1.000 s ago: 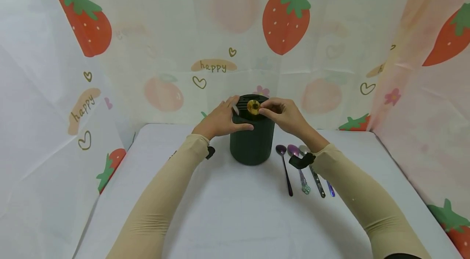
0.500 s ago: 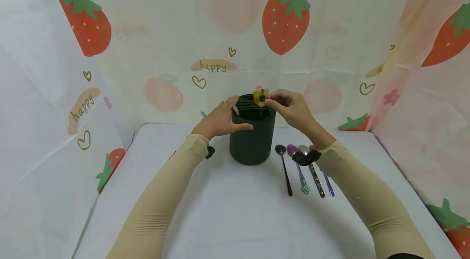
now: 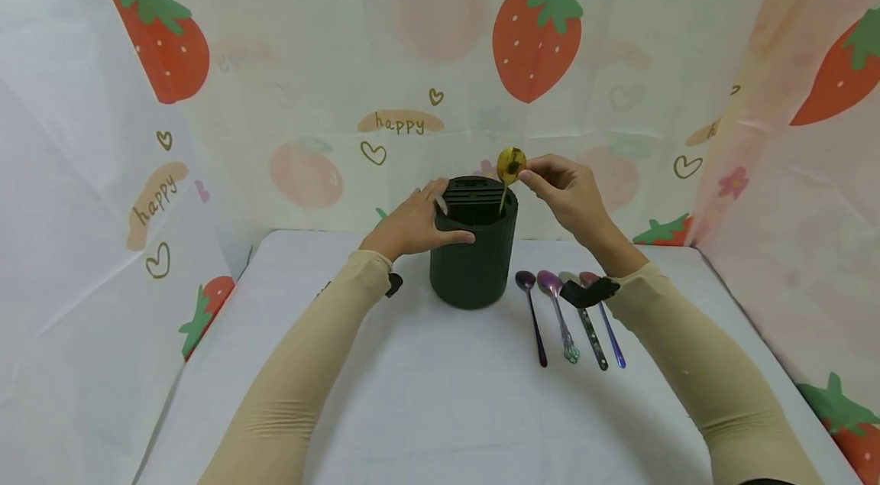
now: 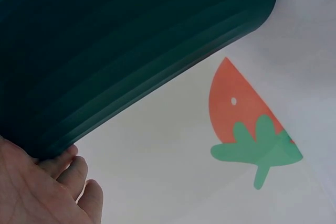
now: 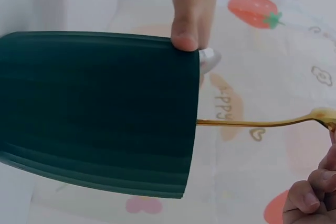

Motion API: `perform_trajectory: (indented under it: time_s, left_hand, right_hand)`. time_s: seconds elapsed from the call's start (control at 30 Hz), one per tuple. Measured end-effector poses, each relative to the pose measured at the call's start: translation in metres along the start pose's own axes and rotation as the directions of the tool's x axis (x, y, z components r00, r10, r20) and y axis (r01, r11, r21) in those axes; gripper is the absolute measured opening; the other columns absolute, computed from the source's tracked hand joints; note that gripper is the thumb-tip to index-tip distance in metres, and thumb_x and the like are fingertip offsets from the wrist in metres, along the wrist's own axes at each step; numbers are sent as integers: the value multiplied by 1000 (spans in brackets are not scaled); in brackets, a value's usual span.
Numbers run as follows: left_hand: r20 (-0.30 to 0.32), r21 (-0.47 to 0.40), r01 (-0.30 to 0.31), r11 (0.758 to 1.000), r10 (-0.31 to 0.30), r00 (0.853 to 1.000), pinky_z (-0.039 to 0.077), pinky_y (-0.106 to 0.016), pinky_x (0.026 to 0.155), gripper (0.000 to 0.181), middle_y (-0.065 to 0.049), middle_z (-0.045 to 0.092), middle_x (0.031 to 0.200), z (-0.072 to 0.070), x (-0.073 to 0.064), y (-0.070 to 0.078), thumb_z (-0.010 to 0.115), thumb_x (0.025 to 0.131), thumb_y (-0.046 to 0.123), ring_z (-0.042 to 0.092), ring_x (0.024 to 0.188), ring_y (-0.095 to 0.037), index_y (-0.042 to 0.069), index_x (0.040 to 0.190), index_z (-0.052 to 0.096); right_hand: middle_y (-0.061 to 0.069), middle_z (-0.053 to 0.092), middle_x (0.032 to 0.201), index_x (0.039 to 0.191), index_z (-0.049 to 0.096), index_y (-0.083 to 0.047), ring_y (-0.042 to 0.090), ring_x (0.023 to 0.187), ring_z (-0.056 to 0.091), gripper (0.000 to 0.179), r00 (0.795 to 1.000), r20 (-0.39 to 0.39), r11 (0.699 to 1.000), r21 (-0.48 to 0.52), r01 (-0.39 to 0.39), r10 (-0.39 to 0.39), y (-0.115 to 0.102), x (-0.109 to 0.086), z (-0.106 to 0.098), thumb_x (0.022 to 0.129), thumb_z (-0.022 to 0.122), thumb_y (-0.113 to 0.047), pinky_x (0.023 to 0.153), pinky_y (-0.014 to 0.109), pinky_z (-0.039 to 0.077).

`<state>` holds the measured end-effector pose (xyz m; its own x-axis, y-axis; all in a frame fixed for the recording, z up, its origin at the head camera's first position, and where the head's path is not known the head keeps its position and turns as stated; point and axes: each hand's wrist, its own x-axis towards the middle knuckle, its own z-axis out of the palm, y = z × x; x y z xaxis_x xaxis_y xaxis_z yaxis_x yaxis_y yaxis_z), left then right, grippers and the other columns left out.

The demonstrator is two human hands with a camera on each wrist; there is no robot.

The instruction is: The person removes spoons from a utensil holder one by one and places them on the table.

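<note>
My left hand (image 3: 412,225) grips the rim of a dark green utensil holder (image 3: 474,275), thumb lying across its front. In the left wrist view some fingers (image 4: 73,174) show below the holder's edge. My right hand (image 3: 571,191) pinches a gold spoon (image 3: 509,164) at its bowl, above the holder's right side. The spoon's thin handle (image 5: 247,124) points down past the rim, its lower end hidden inside. Beside my left fingers, a pale shiny spoon tip (image 5: 210,60) sticks out over the rim.
Right of the holder several spoons lie in a row: a dark purple spoon (image 3: 532,313), a purple one with an ornate green handle end (image 3: 564,328), one with a black speckled handle (image 3: 593,338) and one with a blue handle (image 3: 613,340). A strawberry-print cloth (image 3: 309,50) hangs behind.
My right hand has risen and shifted right, lifting the gold spoon so that its bowl stands above the holder and part of its handle shows. My left hand stays on the rim.
</note>
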<state>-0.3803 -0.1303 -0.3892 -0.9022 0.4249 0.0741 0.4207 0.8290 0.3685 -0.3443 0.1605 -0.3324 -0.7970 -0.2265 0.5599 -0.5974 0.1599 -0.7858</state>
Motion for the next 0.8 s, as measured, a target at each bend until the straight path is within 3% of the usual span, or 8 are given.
perform_trajectory:
  time_s: [0.8]
  left_hand:
    - [2,11,-17,1000,17,1000,8,-44,137,125,-8,10,181,-3,-3,3,67,89,82,13,166,-34,15,175,6]
  right_hand:
    - [-4,70,93,105,80,-7,10,80,57,11,990,-139,972,232,30,3,-6,-3,-24,105,70,-4,72,16,56]
